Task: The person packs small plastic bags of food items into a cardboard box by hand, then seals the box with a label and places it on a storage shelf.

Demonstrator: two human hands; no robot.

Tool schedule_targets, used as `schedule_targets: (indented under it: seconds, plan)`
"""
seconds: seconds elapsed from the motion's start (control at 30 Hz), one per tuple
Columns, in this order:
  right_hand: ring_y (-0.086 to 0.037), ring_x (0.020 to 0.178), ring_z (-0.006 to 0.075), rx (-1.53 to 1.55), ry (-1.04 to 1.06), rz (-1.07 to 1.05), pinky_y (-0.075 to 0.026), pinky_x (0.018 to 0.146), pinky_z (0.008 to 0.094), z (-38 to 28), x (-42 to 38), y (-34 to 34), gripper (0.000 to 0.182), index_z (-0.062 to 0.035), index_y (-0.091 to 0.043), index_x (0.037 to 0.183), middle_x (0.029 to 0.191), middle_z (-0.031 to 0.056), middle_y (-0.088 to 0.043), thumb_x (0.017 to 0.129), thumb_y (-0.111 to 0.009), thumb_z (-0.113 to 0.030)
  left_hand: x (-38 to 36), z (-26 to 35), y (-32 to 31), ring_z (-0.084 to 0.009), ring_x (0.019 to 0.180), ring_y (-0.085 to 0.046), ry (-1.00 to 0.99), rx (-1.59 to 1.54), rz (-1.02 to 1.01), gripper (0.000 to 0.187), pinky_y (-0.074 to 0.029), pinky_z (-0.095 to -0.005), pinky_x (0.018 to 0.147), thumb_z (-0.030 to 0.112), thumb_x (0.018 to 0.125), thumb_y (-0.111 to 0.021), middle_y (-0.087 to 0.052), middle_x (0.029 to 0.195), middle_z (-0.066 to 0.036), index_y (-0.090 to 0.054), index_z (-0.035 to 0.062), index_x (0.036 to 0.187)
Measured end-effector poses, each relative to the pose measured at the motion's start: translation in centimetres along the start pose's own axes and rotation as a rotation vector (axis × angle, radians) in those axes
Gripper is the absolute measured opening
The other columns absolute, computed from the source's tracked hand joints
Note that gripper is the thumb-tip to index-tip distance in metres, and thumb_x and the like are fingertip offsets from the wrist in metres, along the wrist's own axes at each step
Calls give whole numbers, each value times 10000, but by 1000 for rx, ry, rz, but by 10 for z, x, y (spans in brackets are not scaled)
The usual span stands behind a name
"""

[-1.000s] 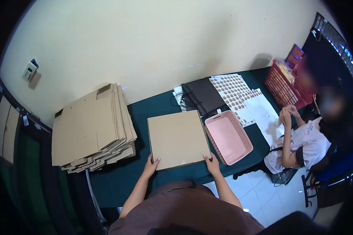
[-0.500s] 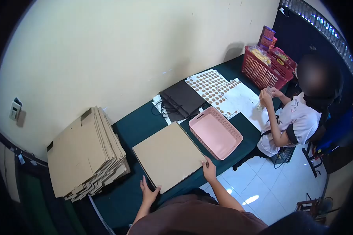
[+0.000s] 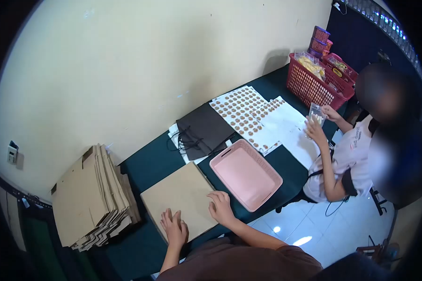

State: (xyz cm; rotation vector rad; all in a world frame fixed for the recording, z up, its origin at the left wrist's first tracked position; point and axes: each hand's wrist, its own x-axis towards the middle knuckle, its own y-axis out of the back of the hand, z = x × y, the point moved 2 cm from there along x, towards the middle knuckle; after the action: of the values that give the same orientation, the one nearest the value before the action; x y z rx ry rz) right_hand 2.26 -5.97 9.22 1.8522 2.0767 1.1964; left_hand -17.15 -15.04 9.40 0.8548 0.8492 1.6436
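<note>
A flat brown cardboard box (image 3: 180, 189) lies on the dark green tablecloth in front of me. My left hand (image 3: 174, 228) rests on its near left part, fingers spread and slightly bent. On the right part of the same box lies my right hand (image 3: 221, 208), its fingers apart and curved over the top. Neither hand grips anything. Just beyond my right hand stands a pink plastic basket (image 3: 246, 174) with nothing in it. A black paper bag (image 3: 206, 131) with cord handles lies flat behind the box.
Folded cardboard boxes (image 3: 86, 199) are stacked at the left. Sheets of round stickers (image 3: 241, 112) lie toward the back. A red basket (image 3: 314, 86) holds packaged goods at the far right. Beside the table, another person (image 3: 347, 154) holds a small clear bag (image 3: 317, 114).
Both my hands have moved from the box's near edges and corners onto its top. The camera view has shifted slightly. The other person's clear bag now shows upright.
</note>
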Motion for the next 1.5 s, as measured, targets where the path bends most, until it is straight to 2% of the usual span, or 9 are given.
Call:
schedule_targets:
  seconds: [0.27,0.37,0.5,0.67,0.73,0.8,0.87,1.03,1.5]
  plan:
    - [-480,960,315,-36,-31,142,-362,872,405,120,90,97,234,-39,-570,980,992,128,-548,749,-539,-13,92,86,-87,-477,1270,-201,-37,25,-94,418,-110,-703,954,110,801,-498,-303,1347,-217,-457,83,1216]
    - [-484,933,316,-176,-70,154,-371,848,407,192,117,113,205,-37,-581,952,981,136,-553,750,-550,-24,136,117,-111,-436,1276,-230,-108,-60,-118,448,-127,-693,958,109,795,-527,-317,1347,-193,-432,67,1231]
    - [-491,950,313,-406,-147,-2,-393,856,398,264,154,118,267,-22,-596,999,1005,156,-556,732,-592,-31,194,163,-147,-398,1244,-309,-312,-260,-107,507,-205,-551,1026,110,775,-533,-365,1308,-205,-389,11,1251]
    - [-512,1017,322,-374,-124,-64,-433,867,371,341,171,94,380,-29,-609,1077,1103,179,-548,699,-603,-2,251,239,-205,-390,1263,-303,-614,57,-186,460,-198,-524,1049,213,813,-485,-365,1336,-201,-457,41,1238]
    - [-524,994,331,-265,-234,-45,-440,854,383,334,184,99,311,-46,-625,1059,1096,197,-553,753,-573,-58,261,251,-230,-396,1272,-287,-611,85,-260,443,-193,-535,1048,268,842,-449,-363,1341,-197,-475,59,1232]
    - [-544,938,357,-238,-27,-26,-446,825,407,329,190,102,222,-48,-645,991,1034,207,-572,842,-513,-147,264,259,-251,-401,1282,-271,-610,109,-329,438,-188,-546,1048,322,872,-412,-362,1346,-192,-492,77,1226]
    - [-550,922,346,-294,11,-193,-449,808,406,326,200,107,201,-31,-644,943,976,191,-578,842,-516,-148,263,262,-266,-415,1287,-254,-583,243,-328,459,-185,-569,1037,392,896,-364,-357,1349,-192,-506,99,1220]
    - [-551,889,277,-316,141,-194,-460,762,365,337,203,104,237,-47,-631,951,861,136,-570,747,-517,-87,268,270,-276,-337,1297,-280,-611,290,-315,454,-125,-617,1024,407,899,-358,-449,1301,-114,-549,116,1191]
    - [-582,797,285,-394,208,-315,-499,639,378,334,215,101,91,-31,-568,770,750,131,-581,742,-541,-113,274,266,-289,-305,1308,-275,-558,275,-387,443,-103,-622,1024,390,905,-347,-447,1323,-93,-570,123,1179]
